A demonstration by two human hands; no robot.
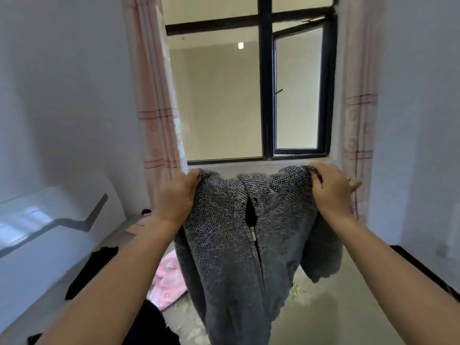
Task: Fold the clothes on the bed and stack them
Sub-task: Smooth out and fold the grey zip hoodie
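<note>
A grey knitted zip-up sweater [231, 245] hangs in the air in front of me, its front facing me and the zip partly open at the neck. My left hand [176, 195] grips its left shoulder and my right hand [331, 188] grips its right shoulder, both at about window-sill height. One sleeve dangles on the right. Below lie a pink garment [166, 282] and black clothes [94, 270] on the grey bed surface [323, 314].
A white headboard [37, 245] runs along the left. Straight ahead is a black-framed window [266, 95] with pink curtains [154, 95] on both sides. White walls flank it. A dark edge [423, 272] borders the bed on the right.
</note>
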